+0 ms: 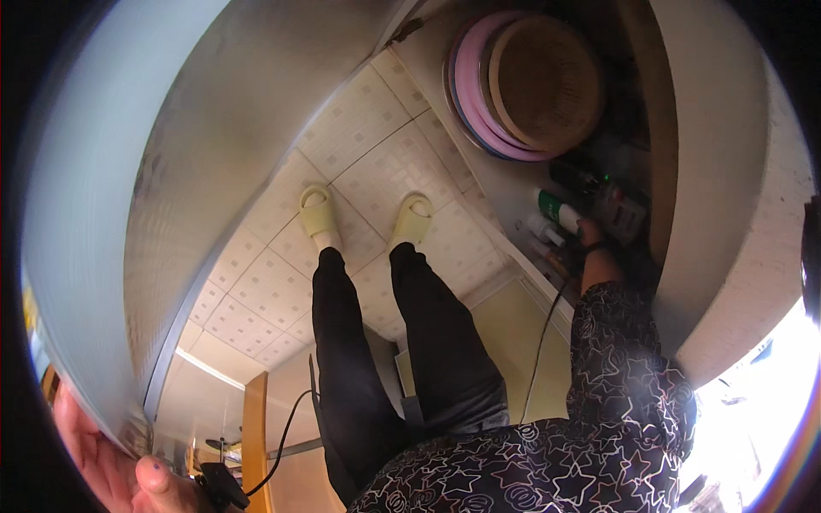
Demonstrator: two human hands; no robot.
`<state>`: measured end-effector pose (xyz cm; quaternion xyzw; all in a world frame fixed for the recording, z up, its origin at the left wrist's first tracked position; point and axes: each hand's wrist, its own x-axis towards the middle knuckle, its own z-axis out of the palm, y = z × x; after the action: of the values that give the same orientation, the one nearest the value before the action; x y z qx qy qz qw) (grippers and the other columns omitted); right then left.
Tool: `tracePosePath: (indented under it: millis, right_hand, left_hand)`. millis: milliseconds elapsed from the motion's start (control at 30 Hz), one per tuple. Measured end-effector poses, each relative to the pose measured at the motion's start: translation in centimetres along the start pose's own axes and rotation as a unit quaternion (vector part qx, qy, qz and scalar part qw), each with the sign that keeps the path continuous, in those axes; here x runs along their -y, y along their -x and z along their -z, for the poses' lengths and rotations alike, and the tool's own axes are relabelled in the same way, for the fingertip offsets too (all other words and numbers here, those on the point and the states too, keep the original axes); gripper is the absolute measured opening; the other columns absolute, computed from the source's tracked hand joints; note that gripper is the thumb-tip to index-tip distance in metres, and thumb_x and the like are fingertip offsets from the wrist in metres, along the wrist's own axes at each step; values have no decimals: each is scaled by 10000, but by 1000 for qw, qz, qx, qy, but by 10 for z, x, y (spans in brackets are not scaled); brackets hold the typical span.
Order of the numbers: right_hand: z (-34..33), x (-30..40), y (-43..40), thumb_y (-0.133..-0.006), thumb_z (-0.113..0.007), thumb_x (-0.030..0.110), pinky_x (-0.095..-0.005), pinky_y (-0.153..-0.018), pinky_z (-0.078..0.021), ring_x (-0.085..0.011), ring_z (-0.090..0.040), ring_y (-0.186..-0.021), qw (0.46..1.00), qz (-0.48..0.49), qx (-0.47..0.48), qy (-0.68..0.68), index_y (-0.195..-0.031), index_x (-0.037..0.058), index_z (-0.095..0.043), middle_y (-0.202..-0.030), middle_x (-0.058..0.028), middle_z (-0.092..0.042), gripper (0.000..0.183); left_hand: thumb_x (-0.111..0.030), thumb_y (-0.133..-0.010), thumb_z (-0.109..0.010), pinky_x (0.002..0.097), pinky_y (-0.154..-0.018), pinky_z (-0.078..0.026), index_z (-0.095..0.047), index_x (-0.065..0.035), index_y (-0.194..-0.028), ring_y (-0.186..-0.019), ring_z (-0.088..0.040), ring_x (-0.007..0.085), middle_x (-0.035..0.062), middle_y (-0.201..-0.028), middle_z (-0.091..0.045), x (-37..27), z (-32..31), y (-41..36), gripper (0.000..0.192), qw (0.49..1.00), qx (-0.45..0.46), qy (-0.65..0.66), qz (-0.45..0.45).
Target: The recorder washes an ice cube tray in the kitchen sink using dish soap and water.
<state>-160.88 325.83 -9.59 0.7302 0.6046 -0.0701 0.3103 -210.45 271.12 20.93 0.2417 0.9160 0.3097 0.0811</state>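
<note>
My right hand (588, 232) reaches into the shadowed space of a low cabinet at the right. Its fingers are around the end of a white and green bottle (557, 208), which lies tilted. A white pump-top bottle (545, 229) is just beside it. At the lower left picture rim, my left hand (106, 465) is at the edge of a tall pale panel (96, 211), its fingers on the far side and its thumb on the near side. The picture rim cuts off part of this hand. A black device (223, 484) with a cable is on the left wrist.
Stacked basins (545, 83), pink and brown, stand in the cabinet above the bottles. Near my right hand is a dark boxy object (619, 208) by a small green light. My feet in yellow slippers (317, 211) stand on floor tiles (372, 134). A cable (542, 353) hangs beside my right arm.
</note>
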Motion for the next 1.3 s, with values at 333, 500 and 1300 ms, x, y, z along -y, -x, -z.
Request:
tracePosePath:
  millis: [333, 500, 1300]
  right_hand:
    - [16, 3, 16, -779, -666, 245, -372, -573, -446, -259, -567, -674, 1000, 17, 4, 12, -1162, 24, -518, -866, -159, -590, 467]
    - [30, 23, 17, -781, -668, 256, -361, -517, -446, -242, -566, -609, 1000, 28, -3, 14, -1153, 24, -513, -810, -152, -593, 465]
    - [11, 239, 213, -792, -657, 331, -479, -780, -471, -393, -601, -919, 897, 441, 23, -10, -1242, 57, -467, -997, -206, -627, 561]
  left_hand:
    - [-444, -833, -633, 344, -848, -411, -428, 76, -1251, -1009, -503, 237, 162, -1110, -502, 3, 12, 4, 698, 998, -66, 6, -5]
    - [-384, -923, -519, 390, -960, -391, -385, 88, -1310, -1151, -481, 267, 210, -1278, -464, 19, 19, -4, 624, 996, 67, -32, -48]
    - [-270, -820, -687, 353, -655, -496, -575, -57, -1053, -766, -614, 287, 109, -937, -605, 7, -190, -61, 335, 998, 56, -14, -37]
